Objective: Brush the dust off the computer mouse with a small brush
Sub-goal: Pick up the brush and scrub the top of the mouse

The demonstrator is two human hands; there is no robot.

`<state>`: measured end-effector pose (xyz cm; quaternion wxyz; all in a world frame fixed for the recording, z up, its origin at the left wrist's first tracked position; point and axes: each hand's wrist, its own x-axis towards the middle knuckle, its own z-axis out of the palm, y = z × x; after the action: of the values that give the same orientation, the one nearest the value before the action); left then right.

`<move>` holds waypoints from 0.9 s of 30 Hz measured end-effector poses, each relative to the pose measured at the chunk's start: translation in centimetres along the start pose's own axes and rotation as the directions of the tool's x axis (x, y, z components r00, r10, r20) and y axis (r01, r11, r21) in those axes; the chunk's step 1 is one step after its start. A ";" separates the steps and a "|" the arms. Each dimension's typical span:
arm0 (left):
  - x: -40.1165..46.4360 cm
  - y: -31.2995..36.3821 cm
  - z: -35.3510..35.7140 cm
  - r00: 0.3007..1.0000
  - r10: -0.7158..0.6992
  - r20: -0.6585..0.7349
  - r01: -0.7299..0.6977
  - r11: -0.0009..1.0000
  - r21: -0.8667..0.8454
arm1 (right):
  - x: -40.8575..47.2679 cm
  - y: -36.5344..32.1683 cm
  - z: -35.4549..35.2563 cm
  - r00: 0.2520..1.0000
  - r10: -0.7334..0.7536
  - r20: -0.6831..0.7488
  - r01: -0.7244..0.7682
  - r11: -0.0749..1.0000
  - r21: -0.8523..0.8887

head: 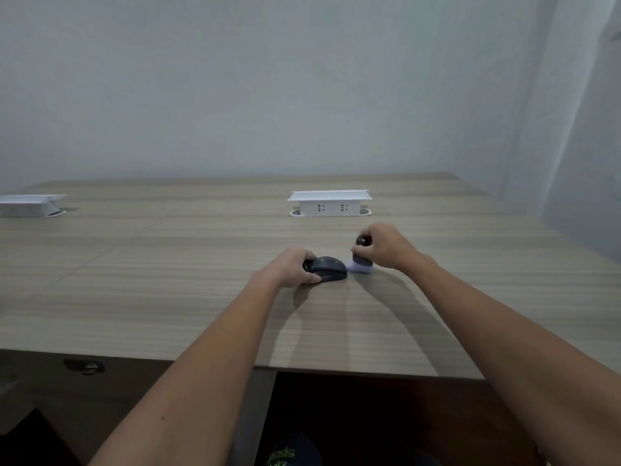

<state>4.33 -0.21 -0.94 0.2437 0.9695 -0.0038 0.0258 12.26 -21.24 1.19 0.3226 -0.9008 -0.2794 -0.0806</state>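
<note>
We see a dark computer mouse [327,269] lying flat on a wood-grain bench [168,280], near its middle. The left hand [289,270] clasps the mouse's left end, its grip closed around it. Just right of the mouse, the right hand [386,247] is closed on a small brush [362,258], pale bristles down, blurred. A white socket box [331,203] stands behind.

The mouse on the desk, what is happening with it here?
A person is cleaning it. The left hand steadies the dark mouse on the wooden desk. The right hand grips a small brush, bristles down, at the mouse's right end. The bristles look blurred, so contact is hard to tell.
</note>
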 end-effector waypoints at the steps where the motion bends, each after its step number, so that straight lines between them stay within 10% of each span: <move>1: 0.0 0.0 0.1 1.000 0.001 -0.003 -0.001 1.000 -0.001 | 0.0 -0.1 0.0 1.000 -0.016 -0.019 0.016 1.000 0.005; 27: -0.5 0.0 0.5 0.999 -0.021 -0.037 0.020 0.999 -0.037 | 0.0 -0.8 0.3 0.994 -0.069 -0.079 0.068 0.997 -0.022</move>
<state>3.89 -0.47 -1.40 0.2615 0.9643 0.0101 0.0414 11.79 -20.60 1.34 0.3219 -0.8897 -0.2962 -0.1304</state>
